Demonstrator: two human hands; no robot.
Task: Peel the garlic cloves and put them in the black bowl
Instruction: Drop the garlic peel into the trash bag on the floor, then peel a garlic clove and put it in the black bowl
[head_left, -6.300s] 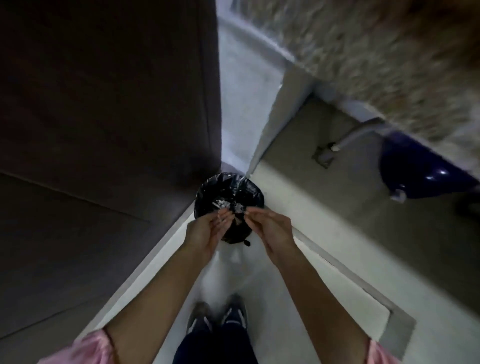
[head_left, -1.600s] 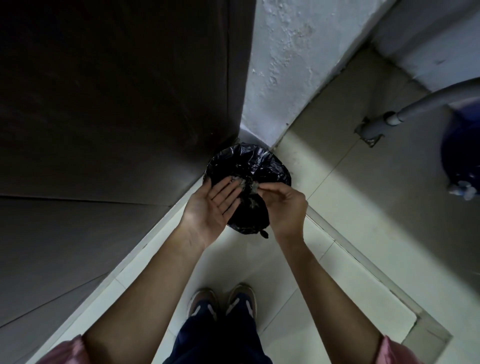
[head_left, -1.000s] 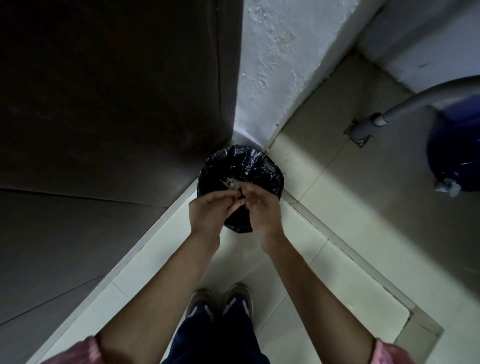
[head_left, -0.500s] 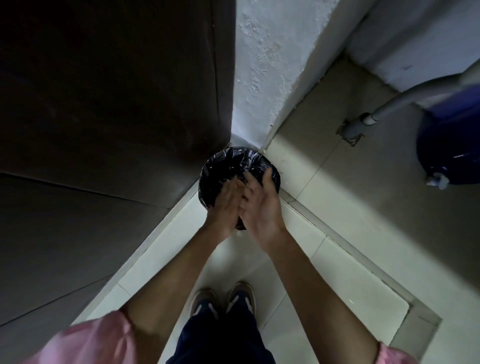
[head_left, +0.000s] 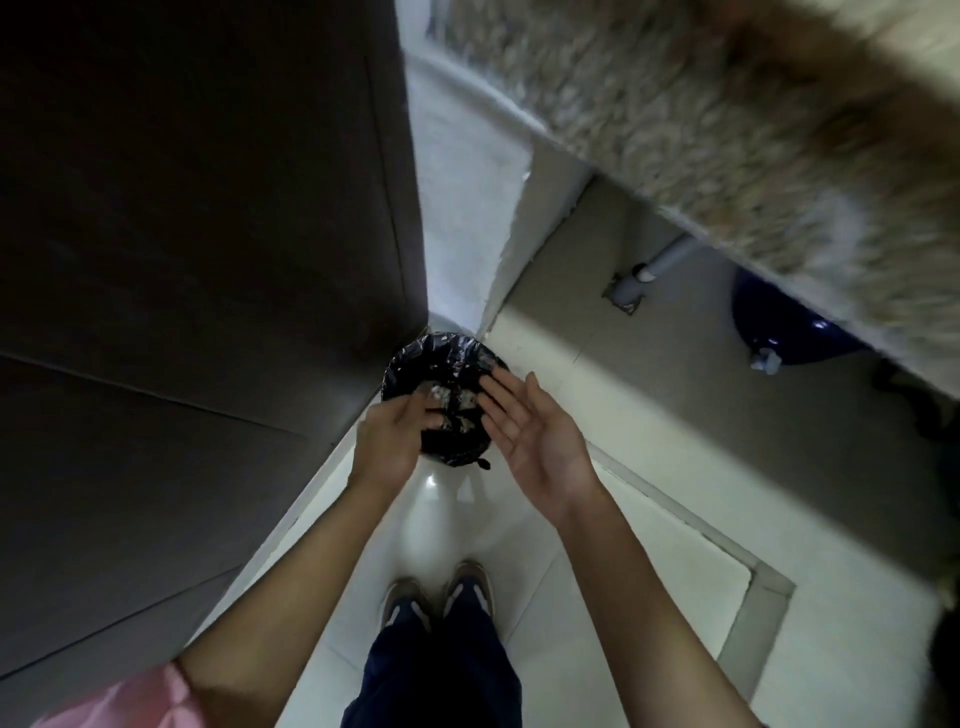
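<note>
Your two hands hang over the bin (head_left: 441, 400), a small round one lined with a black bag, standing on the floor (head_left: 467, 519) in the corner beside the dark door (head_left: 208, 208). Your right hand (head_left: 535, 441) is on the bin's right side, palm turned up, fingers straight and spread, holding nothing. Your left hand (head_left: 389, 436) is at the bin's near-left edge, fingers loosely bent above the opening; they seem to grip nothing, though the fingertips are partly hidden. Pale scraps (head_left: 457, 402) lie inside the bin, most likely papery garlic skin.

No garlic cloves and no black bowl are in view here, so the task's things sit somewhere away from the bin, probably up on the speckled worktop (head_left: 727, 130) beyond it to the right.

When you get back to them, expect each clove to be small, light and firm, with dry, brittle skin that flakes and clings to damp fingers. Pinch a clove at its root end and strip toward the tip; once bare it turns slick and a little sticky, so hold it lightly between thumb and two fingers.
</note>
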